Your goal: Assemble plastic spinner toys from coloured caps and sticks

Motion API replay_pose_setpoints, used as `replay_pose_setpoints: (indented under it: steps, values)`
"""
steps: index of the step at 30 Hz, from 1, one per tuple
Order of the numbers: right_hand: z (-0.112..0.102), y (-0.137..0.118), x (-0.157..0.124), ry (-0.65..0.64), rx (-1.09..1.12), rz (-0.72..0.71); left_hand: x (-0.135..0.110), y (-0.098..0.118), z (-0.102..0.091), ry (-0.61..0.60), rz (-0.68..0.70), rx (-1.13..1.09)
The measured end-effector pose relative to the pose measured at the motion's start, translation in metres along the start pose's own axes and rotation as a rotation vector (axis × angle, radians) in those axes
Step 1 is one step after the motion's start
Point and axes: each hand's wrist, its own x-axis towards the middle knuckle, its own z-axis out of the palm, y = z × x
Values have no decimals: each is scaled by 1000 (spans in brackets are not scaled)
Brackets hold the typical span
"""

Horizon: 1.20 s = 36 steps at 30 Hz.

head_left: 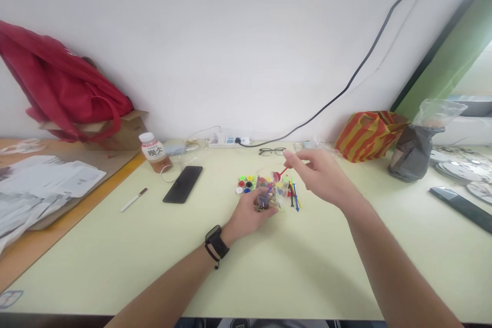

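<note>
My right hand (pixel 313 171) is closed in a pinch on the end of a thin red stick (pixel 284 170). At the stick's lower end is a round red-and-white piece (pixel 275 177). Below it, my left hand (pixel 248 213) curls around a small clear plastic object (pixel 263 202), whose exact kind I cannot make out. Just left of these lie several small round coloured pieces (pixel 242 184) in green, yellow, red, black, white and blue. To the right, thin coloured sticks (pixel 295 196) lie side by side, one blue with an arrow-like tip. More coloured pieces behind my left hand are partly hidden.
On the left are a black phone (pixel 183 184), a marker (pixel 133 200) and a capped bottle (pixel 154 152). Glasses (pixel 272 151) and a power strip (pixel 229 142) sit by the wall. A striped bag (pixel 369 136) and a dark bag (pixel 413 154) stand at the right.
</note>
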Motion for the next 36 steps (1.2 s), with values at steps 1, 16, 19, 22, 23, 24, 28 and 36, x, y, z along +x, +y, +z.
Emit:
replay_pose_setpoints:
  steps: [1,16,19,22,23,24,28,36]
  values:
    - [1,0,-1,-6,47,34,0,-2,1,14,-3,-4]
    - [40,3,-4,-246,107,32,1,-2,2,85,-57,-31]
    - [41,0,-7,-217,6,-51,2,0,2,35,-67,-47]
    - [39,-1,-7,-219,-46,-64,2,0,2,26,-65,-68]
    - [38,-1,-6,-239,-50,-57,1,0,2,26,-70,-73]
    - [36,-1,-5,-262,-48,-48,1,0,2,25,-74,-76]
    - [32,-1,-1,-339,-3,-20,-2,4,2,1,-57,-58]
    - [24,-2,1,-322,-62,24,0,2,3,2,-6,-134]
